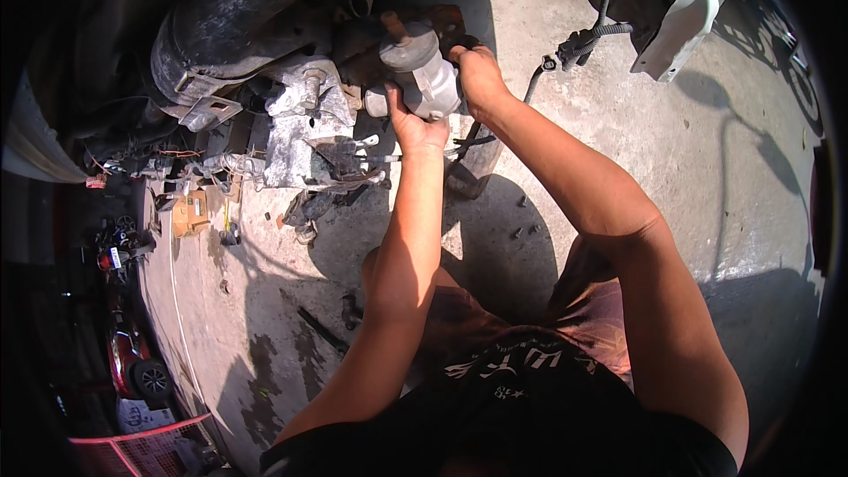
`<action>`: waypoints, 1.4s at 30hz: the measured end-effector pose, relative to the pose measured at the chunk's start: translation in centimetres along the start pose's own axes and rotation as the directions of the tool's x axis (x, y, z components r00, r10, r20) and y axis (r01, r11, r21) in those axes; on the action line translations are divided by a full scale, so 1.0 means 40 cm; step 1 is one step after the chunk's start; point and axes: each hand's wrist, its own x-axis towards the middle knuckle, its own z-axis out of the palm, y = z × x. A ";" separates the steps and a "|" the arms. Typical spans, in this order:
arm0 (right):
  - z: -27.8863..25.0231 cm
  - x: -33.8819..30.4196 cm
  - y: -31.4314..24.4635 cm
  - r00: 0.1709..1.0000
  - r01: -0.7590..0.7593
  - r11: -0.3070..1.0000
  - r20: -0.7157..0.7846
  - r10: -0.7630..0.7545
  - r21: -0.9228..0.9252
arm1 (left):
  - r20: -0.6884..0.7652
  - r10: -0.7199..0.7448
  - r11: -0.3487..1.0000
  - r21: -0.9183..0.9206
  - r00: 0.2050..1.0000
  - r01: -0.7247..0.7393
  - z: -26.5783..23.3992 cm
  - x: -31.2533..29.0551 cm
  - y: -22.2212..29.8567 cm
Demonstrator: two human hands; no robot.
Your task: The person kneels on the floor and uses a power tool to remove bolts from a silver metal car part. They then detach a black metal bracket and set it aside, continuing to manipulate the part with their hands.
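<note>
At the upper middle is a grey cast-metal vehicle part with a round cap and a rusty stud rising from it. My left hand cups its lower end from the near side, thumb up along the body and the other fingers hidden beneath. On the part's right side, my right hand has its fingers curled in by a rusty bracket. What those fingertips grip is hidden. Close to the left of the part stands a pale, worn metal casting with a bolt.
A large dark pipe-like housing hangs at the upper left. A corrugated cable with a connector dangles on the right beside a pale metal panel. A block stands below my hands. A cardboard box sits farther left on concrete.
</note>
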 end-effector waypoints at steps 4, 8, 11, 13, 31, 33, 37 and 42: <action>-0.005 0.015 0.013 0.999 0.010 1.000 -0.030 -0.011 -0.029 | -0.009 0.000 1.000 0.012 1.000 0.000 -0.002 0.002 0.000; -0.008 0.014 0.014 0.999 0.007 0.999 -0.040 -0.009 -0.043 | 0.010 -0.016 1.000 0.011 1.000 0.016 0.002 -0.006 -0.002; -0.003 0.011 0.013 0.998 0.014 0.999 -0.066 -0.017 -0.045 | -0.023 -0.014 1.000 0.026 1.000 0.015 0.006 -0.003 -0.002; 0.000 0.007 0.011 0.997 0.013 0.999 -0.070 -0.015 -0.039 | -0.027 -0.011 1.000 0.027 1.000 0.011 0.004 -0.001 0.000; 0.002 0.003 0.007 0.998 0.004 0.999 -0.055 -0.006 -0.032 | -0.054 -0.006 0.999 0.040 0.999 0.008 0.006 -0.004 0.001; 0.004 0.000 0.004 0.999 0.006 1.000 -0.046 -0.007 -0.026 | -0.052 -0.005 0.999 0.038 0.999 0.007 0.006 -0.003 0.001; -0.010 0.018 0.016 0.999 0.024 0.999 -0.045 -0.026 -0.045 | -0.039 -0.008 0.999 0.035 0.999 0.009 0.006 0.000 -0.004; -0.008 0.019 0.018 0.998 0.006 0.999 -0.057 -0.008 -0.051 | 0.004 0.014 0.999 0.039 1.000 -0.014 -0.003 0.002 -0.003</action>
